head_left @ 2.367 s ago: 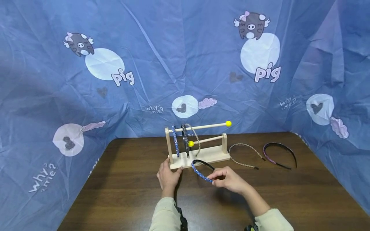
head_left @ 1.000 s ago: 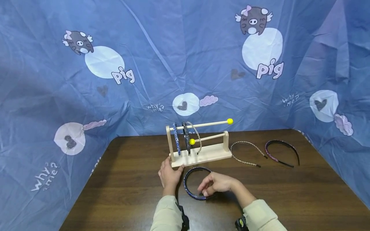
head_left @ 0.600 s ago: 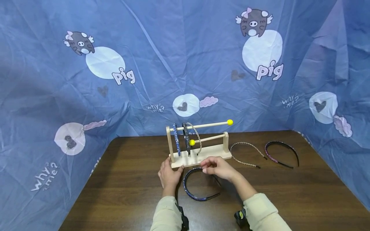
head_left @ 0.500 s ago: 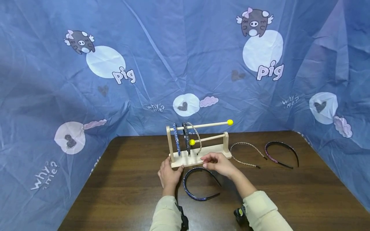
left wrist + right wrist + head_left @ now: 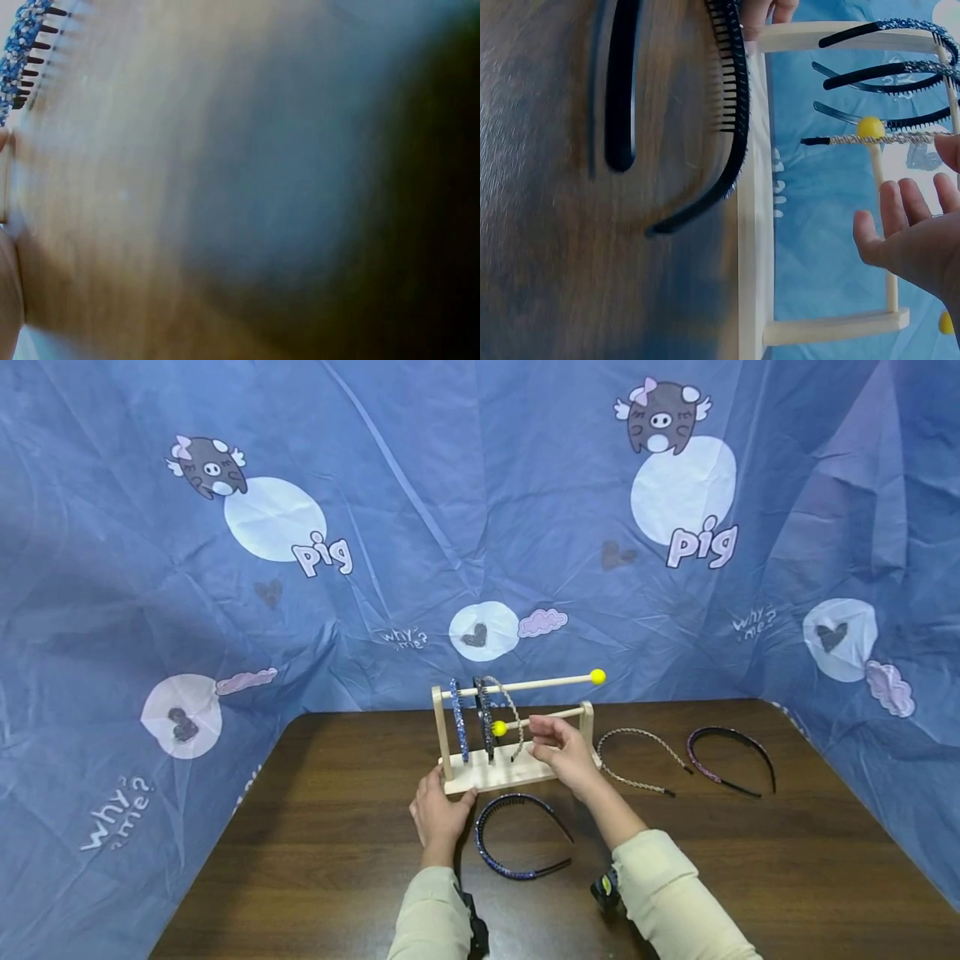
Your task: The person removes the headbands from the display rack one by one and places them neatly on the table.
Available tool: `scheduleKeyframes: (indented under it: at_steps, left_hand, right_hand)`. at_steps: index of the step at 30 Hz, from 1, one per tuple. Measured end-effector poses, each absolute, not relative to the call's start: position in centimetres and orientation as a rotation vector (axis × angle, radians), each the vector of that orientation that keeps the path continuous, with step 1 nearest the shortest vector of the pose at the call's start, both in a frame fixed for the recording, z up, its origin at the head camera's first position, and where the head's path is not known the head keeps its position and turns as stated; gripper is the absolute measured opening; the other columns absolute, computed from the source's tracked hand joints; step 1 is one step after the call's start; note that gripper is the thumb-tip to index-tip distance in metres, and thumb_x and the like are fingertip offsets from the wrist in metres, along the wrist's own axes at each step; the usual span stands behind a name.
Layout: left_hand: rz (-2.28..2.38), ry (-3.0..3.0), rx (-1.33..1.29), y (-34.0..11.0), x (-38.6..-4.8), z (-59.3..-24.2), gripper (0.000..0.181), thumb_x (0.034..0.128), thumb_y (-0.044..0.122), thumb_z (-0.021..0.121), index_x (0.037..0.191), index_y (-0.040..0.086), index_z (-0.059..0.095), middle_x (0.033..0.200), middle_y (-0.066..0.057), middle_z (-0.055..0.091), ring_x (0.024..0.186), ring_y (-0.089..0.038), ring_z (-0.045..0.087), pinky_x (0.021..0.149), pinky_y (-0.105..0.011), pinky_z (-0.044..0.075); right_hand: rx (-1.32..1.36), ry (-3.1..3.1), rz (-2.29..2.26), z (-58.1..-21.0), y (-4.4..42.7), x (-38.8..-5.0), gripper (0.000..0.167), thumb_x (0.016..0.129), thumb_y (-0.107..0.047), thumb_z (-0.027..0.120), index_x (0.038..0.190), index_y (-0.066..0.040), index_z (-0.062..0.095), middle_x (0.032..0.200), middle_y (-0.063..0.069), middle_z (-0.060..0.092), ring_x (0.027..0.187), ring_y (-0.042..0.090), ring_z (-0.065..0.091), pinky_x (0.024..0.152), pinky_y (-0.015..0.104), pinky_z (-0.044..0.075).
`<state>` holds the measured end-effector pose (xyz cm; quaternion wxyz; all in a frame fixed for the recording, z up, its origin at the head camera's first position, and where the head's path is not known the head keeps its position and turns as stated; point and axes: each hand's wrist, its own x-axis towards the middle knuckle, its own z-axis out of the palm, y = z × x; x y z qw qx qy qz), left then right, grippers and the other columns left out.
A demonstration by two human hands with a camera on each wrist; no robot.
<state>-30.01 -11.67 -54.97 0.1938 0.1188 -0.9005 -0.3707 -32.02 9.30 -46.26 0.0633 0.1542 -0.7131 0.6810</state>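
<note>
My left hand (image 5: 437, 814) grips the left end of a wooden headband stand (image 5: 536, 767), thumb along the front edge of its base. On the upper rod hang a blue glittery headband (image 5: 459, 722), a dark glittery headband (image 5: 486, 718) and a beige braided headband (image 5: 514, 714). My right hand (image 5: 561, 752) hovers in front of the lower rod, just right of the braided headband, fingers extended and nothing held. In the right wrist view, the thumb is close to the braided headband (image 5: 855, 139); contact cannot be told. A blue-black toothed headband (image 5: 487, 852) lies on the table before the stand.
Right of the stand, another beige braided headband (image 5: 633, 785) and a pink-and-black headband (image 5: 701, 768) lie on the brown table (image 5: 315, 860). Yellow balls (image 5: 597, 677) cap the rods' free ends. A blue printed cloth (image 5: 390, 527) hangs behind.
My right hand laid the blue-black headband on the table, let it go, then moved up and forward to the braided headband on the stand. The left hand stayed at the base.
</note>
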Motion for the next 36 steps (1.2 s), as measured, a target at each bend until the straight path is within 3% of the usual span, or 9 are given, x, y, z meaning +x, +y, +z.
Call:
scheduleKeyframes:
  at_steps: [5, 13, 22, 36]
  left_hand:
    - [-1.042, -2.522, 0.322, -11.9, -29.9, -54.9, 0.074, 0.0673, 0.035, 0.080, 0.129, 0.007, 0.050, 0.122, -0.013, 0.054, 0.114, -0.031, 0.047, 0.094, -0.045, 0.028]
    - [-1.055, -2.525, 0.329, -12.0, -29.9, -54.9, 0.075, 0.0669, 0.035, 0.081, 0.129, 0.007, 0.050, 0.124, -0.013, 0.053, 0.115, -0.031, 0.047, 0.096, -0.045, 0.027]
    - [-1.059, -2.529, 0.319, -11.9, -29.8, -54.8, 0.074, 0.0674, 0.035, 0.080, 0.129, 0.007, 0.050, 0.124, -0.014, 0.053, 0.115, -0.031, 0.047, 0.096, -0.045, 0.027]
    - [-1.057, -2.532, 0.331, -11.8, -29.9, -54.8, 0.075, 0.0667, 0.035, 0.080, 0.129, 0.007, 0.050, 0.122, -0.013, 0.054, 0.114, -0.030, 0.047, 0.095, -0.045, 0.027]
  right_hand:
    - [0.503, -2.126, 2.136, -46.9, 8.1, -32.2, 0.038, 0.082, 0.013, 0.058, 0.119, 0.014, 0.050, 0.113, 0.032, 0.055, 0.106, 0.042, 0.052, 0.084, 0.025, 0.046]
    - [0.441, -2.116, 2.223, -46.8, 7.3, -32.1, 0.014, 0.083, 0.013, 0.058, 0.097, 0.017, 0.056, 0.099, 0.028, 0.060, 0.092, 0.033, 0.058, 0.074, 0.024, 0.049]
    - [0.324, -2.015, 2.286, -45.9, 8.3, -32.5, 0.015, 0.084, 0.010, 0.058, 0.098, 0.015, 0.054, 0.094, 0.015, 0.063, 0.087, 0.023, 0.060, 0.078, 0.034, 0.051]
    - [0.318, -1.689, 2.379, -44.5, 11.4, -32.7, 0.010, 0.083, 0.015, 0.056, 0.087, 0.006, 0.054, 0.092, 0.009, 0.064, 0.085, 0.019, 0.064, 0.074, 0.031, 0.052]
